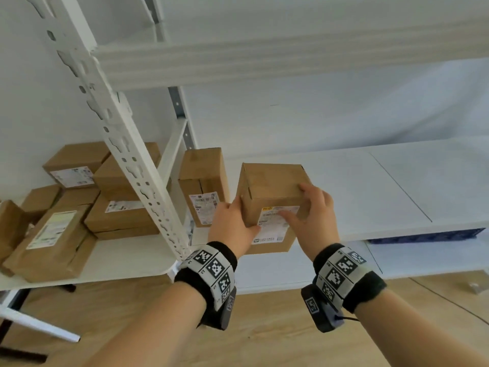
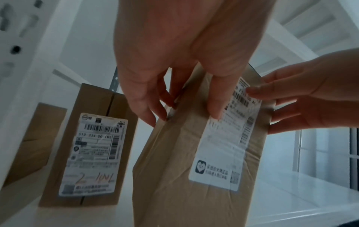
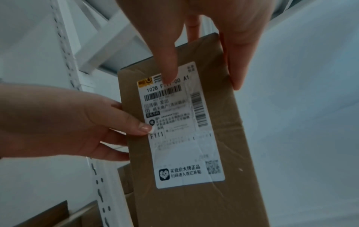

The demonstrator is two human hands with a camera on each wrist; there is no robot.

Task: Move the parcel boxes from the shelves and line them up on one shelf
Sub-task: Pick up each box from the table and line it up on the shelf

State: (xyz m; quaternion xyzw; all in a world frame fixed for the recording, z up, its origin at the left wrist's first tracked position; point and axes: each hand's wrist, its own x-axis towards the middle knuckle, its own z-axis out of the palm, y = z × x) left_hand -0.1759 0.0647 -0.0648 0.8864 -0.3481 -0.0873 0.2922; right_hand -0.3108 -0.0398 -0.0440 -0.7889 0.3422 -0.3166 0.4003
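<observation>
Parcel box [image 1: 270, 197] clasped between left hand [image 1: 232, 226], right hand [image 1: 315, 215].

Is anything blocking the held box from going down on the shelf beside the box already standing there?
Nothing visible does. Both hands, left hand and right hand, hold the box just right of the standing box, apart from it, and the white shelf around and to its right is bare.
</observation>
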